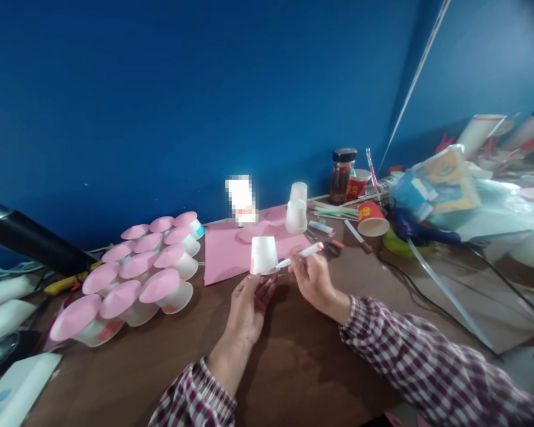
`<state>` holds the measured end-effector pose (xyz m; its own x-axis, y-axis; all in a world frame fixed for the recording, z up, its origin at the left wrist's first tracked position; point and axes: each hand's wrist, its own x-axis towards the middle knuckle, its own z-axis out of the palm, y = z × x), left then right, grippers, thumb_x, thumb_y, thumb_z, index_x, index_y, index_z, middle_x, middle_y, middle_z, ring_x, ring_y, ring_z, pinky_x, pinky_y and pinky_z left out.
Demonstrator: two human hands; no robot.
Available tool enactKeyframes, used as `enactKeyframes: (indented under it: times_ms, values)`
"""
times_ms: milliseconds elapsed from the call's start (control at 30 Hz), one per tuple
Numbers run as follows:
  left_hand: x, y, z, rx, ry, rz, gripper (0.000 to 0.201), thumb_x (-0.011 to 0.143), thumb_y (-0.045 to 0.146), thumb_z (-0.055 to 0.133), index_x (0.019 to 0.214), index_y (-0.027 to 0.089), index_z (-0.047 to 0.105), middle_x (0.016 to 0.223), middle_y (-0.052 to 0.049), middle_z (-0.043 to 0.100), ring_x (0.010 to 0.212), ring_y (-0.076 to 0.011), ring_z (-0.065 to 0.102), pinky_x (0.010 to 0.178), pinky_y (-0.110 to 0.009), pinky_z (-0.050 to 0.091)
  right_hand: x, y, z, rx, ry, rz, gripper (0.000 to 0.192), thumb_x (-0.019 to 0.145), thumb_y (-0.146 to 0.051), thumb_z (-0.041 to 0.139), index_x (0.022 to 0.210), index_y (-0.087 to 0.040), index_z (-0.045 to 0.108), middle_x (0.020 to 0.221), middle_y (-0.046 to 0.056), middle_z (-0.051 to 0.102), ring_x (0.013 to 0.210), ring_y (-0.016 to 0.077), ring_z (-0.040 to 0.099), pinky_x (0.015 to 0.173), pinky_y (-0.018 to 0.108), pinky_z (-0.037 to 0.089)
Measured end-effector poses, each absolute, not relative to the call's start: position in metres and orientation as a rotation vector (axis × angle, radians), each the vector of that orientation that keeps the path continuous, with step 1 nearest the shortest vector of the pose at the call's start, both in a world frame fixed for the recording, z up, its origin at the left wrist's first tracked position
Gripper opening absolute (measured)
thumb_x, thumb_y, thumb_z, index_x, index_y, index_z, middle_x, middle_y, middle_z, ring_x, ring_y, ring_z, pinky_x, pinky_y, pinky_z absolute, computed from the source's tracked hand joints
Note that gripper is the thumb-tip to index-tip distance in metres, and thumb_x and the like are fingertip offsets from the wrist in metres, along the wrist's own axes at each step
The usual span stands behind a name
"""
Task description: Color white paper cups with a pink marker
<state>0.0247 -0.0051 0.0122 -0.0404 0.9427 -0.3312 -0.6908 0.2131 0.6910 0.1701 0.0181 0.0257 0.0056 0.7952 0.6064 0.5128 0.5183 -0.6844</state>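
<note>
Left hand grips an upturned paper cup; right hand pinches a marker beside it, above the table.

A deep blue wall fills the whole upper part of the view, and at the right it meets a second blue wall in a corner, where a thin pale strip runs down in a slant. Below the walls stands a brown wooden table, and its surface is a little shiny where the light falls on it. The light is soft and even, a bit brighter on the right side, and the far left edge of the room stays darker.
</note>
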Motion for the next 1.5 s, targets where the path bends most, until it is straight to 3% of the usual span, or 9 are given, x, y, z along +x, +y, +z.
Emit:
enactKeyframes:
  times_ms: [600,867,1500]
  values:
    - [0.0242,-0.0037,0.0116,0.350,0.859,1.378,0.012,0.066,0.020,0.073,0.070,0.012,0.064,0.072,-0.006,0.070,0.075,-0.0173,0.068,0.070,-0.025,0.055,0.1694,0.0204,0.0236,-1.167,-1.661,0.344,0.037,0.093,-0.033,0.038,0.060,-0.019,0.050,0.053,0.000,0.055,0.050,0.0120,0.052,0.053,0.022,0.038]
    - [0.0235,-0.0025,0.0103,0.365,0.837,1.366,0.011,0.068,0.021,0.072,0.071,0.013,0.065,0.069,-0.003,0.069,0.076,-0.0146,0.067,0.073,-0.024,0.053,0.1694,0.0193,0.0219,-1.149,-1.683,0.333,0.032,0.093,-0.031,0.038,0.067,-0.018,0.052,0.056,0.001,0.055,0.053,0.0131,0.053,0.054,0.023,0.039]
    - [0.0239,-0.0023,0.0133,0.301,0.856,1.365,0.005,0.075,0.012,0.061,0.071,0.011,0.064,0.072,-0.008,0.070,0.076,-0.0174,0.069,0.071,-0.025,0.056,0.1707,0.0202,0.0197,-1.141,-1.672,0.305,0.033,0.093,-0.031,0.038,0.066,-0.019,0.051,0.056,0.001,0.056,0.054,0.0130,0.054,0.057,0.023,0.039]
